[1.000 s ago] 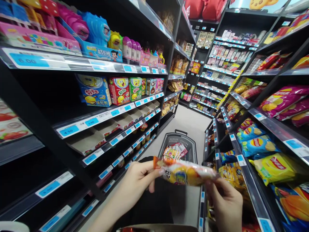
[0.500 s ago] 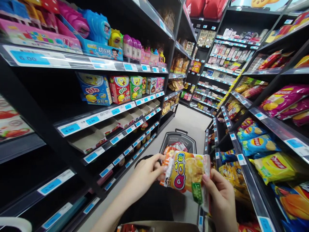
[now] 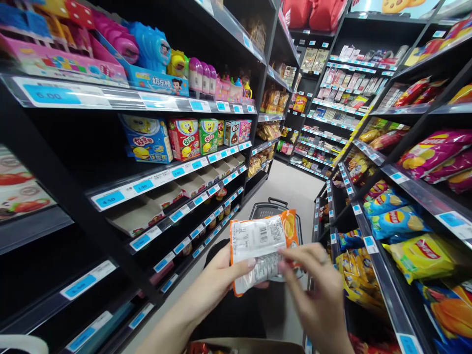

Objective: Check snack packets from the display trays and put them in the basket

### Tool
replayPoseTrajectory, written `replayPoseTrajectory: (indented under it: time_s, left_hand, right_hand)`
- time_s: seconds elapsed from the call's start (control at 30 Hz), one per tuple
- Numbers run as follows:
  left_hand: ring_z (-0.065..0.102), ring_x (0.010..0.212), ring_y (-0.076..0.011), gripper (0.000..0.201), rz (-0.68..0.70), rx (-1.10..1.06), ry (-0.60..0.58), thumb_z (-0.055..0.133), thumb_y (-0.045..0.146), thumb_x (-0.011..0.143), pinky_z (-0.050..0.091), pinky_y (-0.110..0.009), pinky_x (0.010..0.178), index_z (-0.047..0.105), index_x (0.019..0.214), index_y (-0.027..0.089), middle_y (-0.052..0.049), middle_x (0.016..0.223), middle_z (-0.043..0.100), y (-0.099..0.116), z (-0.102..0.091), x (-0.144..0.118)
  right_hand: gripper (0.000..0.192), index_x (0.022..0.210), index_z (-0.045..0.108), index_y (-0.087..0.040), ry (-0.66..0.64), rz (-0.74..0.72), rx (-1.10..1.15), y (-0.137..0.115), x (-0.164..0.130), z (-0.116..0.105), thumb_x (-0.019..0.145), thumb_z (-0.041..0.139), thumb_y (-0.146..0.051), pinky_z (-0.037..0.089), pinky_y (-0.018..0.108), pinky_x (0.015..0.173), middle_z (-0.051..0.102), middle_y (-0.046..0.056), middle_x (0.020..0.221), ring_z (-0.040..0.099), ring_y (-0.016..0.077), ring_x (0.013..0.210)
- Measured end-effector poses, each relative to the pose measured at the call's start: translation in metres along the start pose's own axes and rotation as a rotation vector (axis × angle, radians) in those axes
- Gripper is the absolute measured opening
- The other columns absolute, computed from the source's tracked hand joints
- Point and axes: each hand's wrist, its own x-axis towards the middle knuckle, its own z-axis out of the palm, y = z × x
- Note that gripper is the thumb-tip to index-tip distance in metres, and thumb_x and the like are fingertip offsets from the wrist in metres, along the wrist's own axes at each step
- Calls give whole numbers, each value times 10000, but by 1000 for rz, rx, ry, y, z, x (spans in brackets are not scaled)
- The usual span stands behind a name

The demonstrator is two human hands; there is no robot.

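Observation:
In front of me my left hand (image 3: 228, 270) grips a gummy candy bag (image 3: 254, 238) by its left side, thumb on top. The printed back with a barcode faces up, and orange shows along its edges. My right hand (image 3: 313, 280) is at the bag's right side, fingertips against or just over its surface; motion blurs these fingers. Whether a second bag lies under this one is hidden. Beyond the bag stands a dark grey shopping basket (image 3: 263, 210) on the floor, mostly covered from view.
At the bottom edge is an open carton (image 3: 250, 345) with red packets inside. Left shelves hold boxed snacks (image 3: 147, 140) and toy candies (image 3: 151, 46). Right shelves carry chip bags (image 3: 424, 253). The grey aisle floor (image 3: 295, 179) leads to a back shelf (image 3: 332, 115).
The yellow QQ front no longer shows; a bag's barcode back faces up instead. My right hand has moved left and loosened from the bag's right edge. My left hand has shifted slightly left.

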Motion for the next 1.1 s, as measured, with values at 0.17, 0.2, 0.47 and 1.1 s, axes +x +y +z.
replayPoseTrajectory:
  time_s: [0.17,0.2,0.47,1.1]
  left_hand:
    - [703,909,-331,806,4,-52,-47,790,263,720,621,-374,634,409,1429,208,-176,1249,650,4,5,-6]
    - [711,880,-324,881,19,-59,-47,794,252,717,625,-369,606,333,1468,249,-167,1254,647,4,6,-6]
    - [723,670,-207,720,396,181,131,815,168,680,614,-273,541,561,1314,395,-34,1058,754,2,1,-2]
    - [685,497,-147,177,874,537,156,847,168,638,521,-175,484,811,753,299,-5,595,758,6,-7,-5]
  right_hand:
    - [726,1428,349,-396,-9,446,615,40,-5,-14,803,716,-362,541,403,813,569,86,1280,644,248,1033]
    - [779,1456,281,-411,-83,484,806,42,-7,-14,810,713,-363,563,403,777,610,84,1254,677,246,988]
    - [584,1291,564,-411,142,319,695,32,-25,-14,792,740,-164,596,216,605,779,-16,867,737,151,699]
    - [108,901,768,-371,300,213,393,4,-24,-16,799,738,-353,547,191,628,768,-48,783,696,122,682]
